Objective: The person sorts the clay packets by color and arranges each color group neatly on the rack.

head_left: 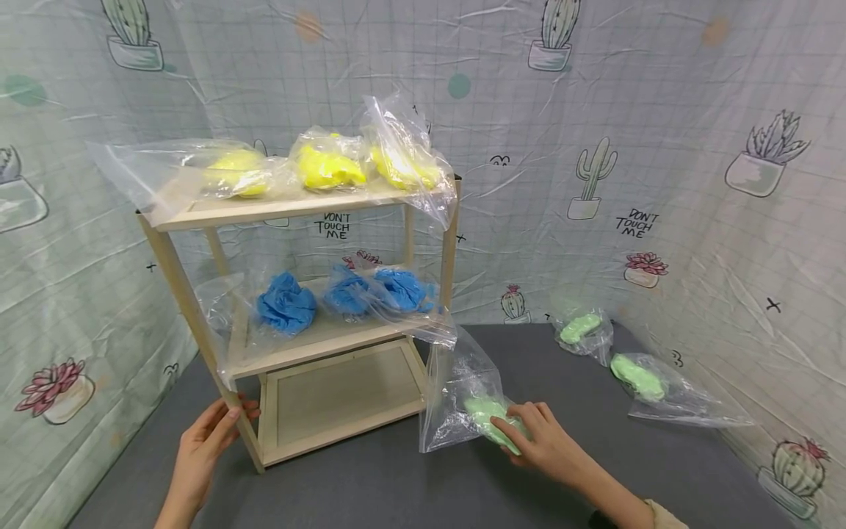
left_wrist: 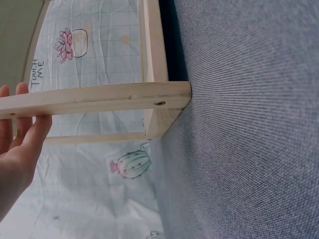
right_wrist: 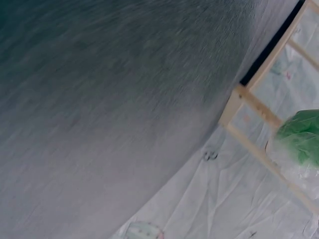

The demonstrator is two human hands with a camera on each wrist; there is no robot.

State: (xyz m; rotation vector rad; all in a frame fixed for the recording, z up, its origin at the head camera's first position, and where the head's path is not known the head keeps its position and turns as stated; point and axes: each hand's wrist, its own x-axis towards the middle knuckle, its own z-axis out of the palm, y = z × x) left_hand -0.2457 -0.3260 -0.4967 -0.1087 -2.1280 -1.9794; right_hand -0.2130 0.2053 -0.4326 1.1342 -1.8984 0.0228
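A three-tier wooden shelf (head_left: 350,386) stands on a dark table. My left hand (head_left: 201,448) grips its front left post, with fingers and thumb on either side of the wood; the left wrist view shows this post (left_wrist: 109,98) closely. Beside the shelf's lower right side, my right hand (head_left: 545,444) holds a clear zip bag (head_left: 456,411) by the light green lump inside. The bag's loose end hangs toward the front right post. In the right wrist view the green lump (right_wrist: 301,137) appears at the right edge, while the hand itself is out of that view.
Bags with yellow lumps (head_left: 327,167) lie on the top tier, some plastic overhanging its edges. Bags with blue contents (head_left: 286,303) sit on the middle tier. Two more green bags (head_left: 580,328) lie at the back right of the table (head_left: 370,492). A patterned curtain (head_left: 515,184) surrounds it.
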